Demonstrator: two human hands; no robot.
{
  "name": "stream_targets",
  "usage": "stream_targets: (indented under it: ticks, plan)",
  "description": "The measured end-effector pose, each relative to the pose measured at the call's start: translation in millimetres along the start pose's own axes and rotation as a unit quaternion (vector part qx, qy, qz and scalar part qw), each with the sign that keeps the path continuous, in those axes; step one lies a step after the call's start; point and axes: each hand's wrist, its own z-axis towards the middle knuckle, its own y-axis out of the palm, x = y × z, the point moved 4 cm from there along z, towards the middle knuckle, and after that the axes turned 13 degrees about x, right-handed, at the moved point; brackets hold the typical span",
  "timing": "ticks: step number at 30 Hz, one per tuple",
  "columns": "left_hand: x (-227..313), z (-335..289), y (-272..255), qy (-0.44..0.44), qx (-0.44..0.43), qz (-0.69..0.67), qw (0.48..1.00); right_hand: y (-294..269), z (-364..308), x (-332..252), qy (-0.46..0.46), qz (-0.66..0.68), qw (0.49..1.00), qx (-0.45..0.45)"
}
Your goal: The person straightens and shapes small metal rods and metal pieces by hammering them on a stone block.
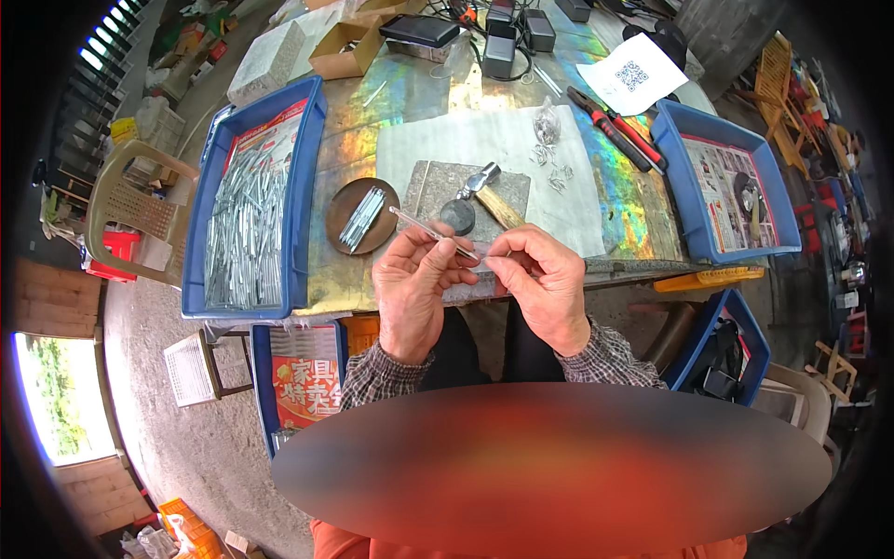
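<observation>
Above the table's near edge, my left hand [410, 293] is closed around a slim metal rod [414, 221], which slants up to the left. My right hand [542, 284] pinches thumb and forefinger together by the rod's lower end; whatever is between those fingertips is too small to make out. Just beyond my hands a hammer [503, 207] with a wooden handle lies on a grey stone slab [430, 177], its head beside a dark round metal block [457, 217]. Left of the slab, a brown round dish [341, 203] holds several silver rods [362, 222].
A blue tray [296, 200] full of thin metal rods stands at the left. Small wire pieces [557, 173] and a plastic bag [547, 122] lie on a white sheet [582, 200]. Red-handled pliers [619, 130] and another blue tray [697, 200] are at the right.
</observation>
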Motion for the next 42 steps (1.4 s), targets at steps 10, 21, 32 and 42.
stream_targets:
  ticks: [10,21,32,42]
  plan:
    - [-5,-10,-1,-0.035,-0.005,-0.062,0.997,-1,-9,2,-0.014,-0.039,0.999,0.015]
    - [-5,-13,0,-0.035,0.003,-0.074,0.997,1,-13,-2,-0.068,-0.097,0.992,0.031]
    - [-8,-14,0,-0.020,0.008,-0.072,0.997,2,-14,-1,-0.079,-0.103,0.991,0.031]
    - [-5,-16,1,0.053,0.013,-0.009,0.998,8,-15,3,-0.041,-0.086,0.994,0.054]
